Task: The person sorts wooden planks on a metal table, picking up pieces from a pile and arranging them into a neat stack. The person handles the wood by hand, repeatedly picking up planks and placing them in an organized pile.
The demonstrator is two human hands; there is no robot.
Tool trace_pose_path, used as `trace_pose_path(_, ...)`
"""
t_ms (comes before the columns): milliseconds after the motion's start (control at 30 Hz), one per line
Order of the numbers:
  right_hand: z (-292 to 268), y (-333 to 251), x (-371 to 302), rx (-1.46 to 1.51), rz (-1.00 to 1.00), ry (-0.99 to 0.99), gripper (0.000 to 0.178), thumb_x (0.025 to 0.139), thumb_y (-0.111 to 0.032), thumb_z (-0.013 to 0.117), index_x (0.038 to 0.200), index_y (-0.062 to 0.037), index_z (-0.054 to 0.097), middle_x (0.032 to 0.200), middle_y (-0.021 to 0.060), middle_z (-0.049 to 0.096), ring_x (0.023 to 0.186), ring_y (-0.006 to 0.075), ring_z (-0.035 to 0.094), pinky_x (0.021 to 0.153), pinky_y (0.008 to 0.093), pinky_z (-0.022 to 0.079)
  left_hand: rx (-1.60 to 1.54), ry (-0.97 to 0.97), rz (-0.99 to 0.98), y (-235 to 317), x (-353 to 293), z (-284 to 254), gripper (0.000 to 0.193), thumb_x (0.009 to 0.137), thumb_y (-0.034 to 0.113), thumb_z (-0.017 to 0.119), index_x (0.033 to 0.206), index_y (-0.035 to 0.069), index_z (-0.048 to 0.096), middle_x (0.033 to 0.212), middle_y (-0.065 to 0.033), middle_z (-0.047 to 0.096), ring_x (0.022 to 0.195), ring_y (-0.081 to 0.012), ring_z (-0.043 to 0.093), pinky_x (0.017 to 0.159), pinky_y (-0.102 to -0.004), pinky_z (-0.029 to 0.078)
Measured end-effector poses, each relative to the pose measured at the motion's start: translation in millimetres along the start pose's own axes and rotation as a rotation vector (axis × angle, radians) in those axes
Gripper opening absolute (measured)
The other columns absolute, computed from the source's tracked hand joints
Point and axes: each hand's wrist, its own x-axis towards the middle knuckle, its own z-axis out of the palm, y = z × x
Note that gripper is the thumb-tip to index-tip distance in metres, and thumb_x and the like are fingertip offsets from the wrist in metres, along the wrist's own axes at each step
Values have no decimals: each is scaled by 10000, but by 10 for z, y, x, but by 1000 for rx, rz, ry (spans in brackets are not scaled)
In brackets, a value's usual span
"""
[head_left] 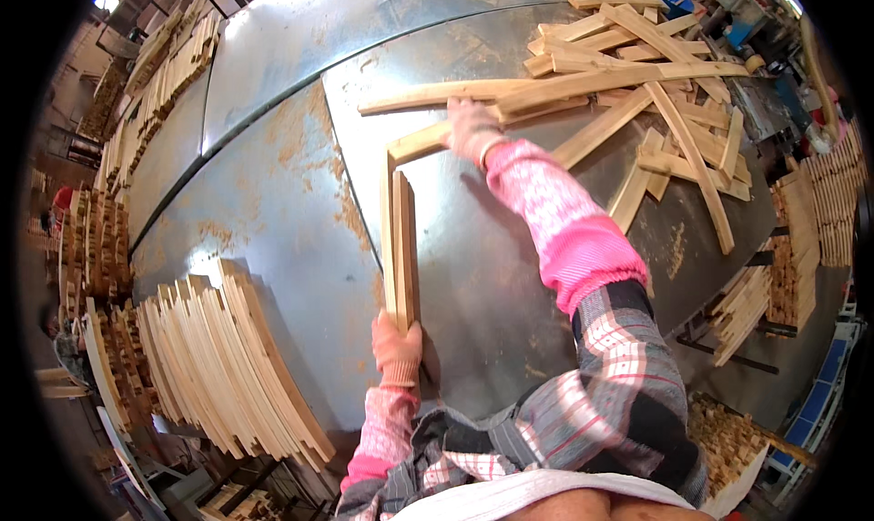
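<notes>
Dusty metal table, bright distant light

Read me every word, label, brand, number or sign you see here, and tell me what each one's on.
No readable text anywhere.
Wooden slats in the left hand: none visible.
Metal tabletop: none visible.
Equipment at upper right: too small and blurred to tell.

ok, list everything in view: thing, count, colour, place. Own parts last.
metal table: one, grey, centre
sawdust: patches, brown, on table
loose strips: too overlapped to count, pale tan, upper right
lined-up strips: over ten, pale tan, lower left
held strips: at least two, tan, centre
wood stacks: several, tan, both sides
long frame: one, blue and white, right edge
plaid garment: one, grey/red/white, bottom
sleeves: two, pink, forearms
left hand: one, on held strips' near end
right hand: one, over strips, upper centre
</notes>
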Motion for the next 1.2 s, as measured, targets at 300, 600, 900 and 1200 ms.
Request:
trace_pose_path(300, -233, 518, 483, -150, 22, -240, 940, 807, -604, 735, 1507, -52, 439, 1518, 216, 464, 1443, 349, 423, 1170, 444, 378, -62, 1, -133, 9, -49, -27, 702, 781, 255, 812, 1384, 38, 525, 1236, -210, 590, 1158, -435, 592, 986, -493, 491)
trace_pose_path(600, 129, 538, -1364, -175, -487, -311, 644, 779, -506, 773, 1203, -43, 626, 1201, 160, 603, 1205, 315, 560, 1155, 464, 353, -87, 25, -110, 37, 2, -53, 680, 808, 288, 790, 1377, 12, 540, 1222, -218, 626, 1141, -410, 609, 985, -464, 498)
trace_pose_path(900, 203, 989, -2175, -52, 257, 26, 931, 786, -301, 842, 1521, 14, 366, 1469, 273, 486, 1386, 382, 467, 1172, 459, 378, -1117, -178, -450, -98, -60, -502, 373, 864, 167, 713, 1206, 24, 674, 996, -36, 703, 860, -119, 652, 786, -305, 548)
trace_pose_path(1200, 352, -208, -2290, 759, 197, -181, 624, 819, -29, 751, 1402, -26, 526, 1284, 179, 599, 1111, 287, 645, 925, 410, 566, -275, 59, -583, -280, 95, -529, 471, 790, 391, 770, 1062, 28, 644, 1012, -226, 698, 932, -369, 694, 828, -461, 534)
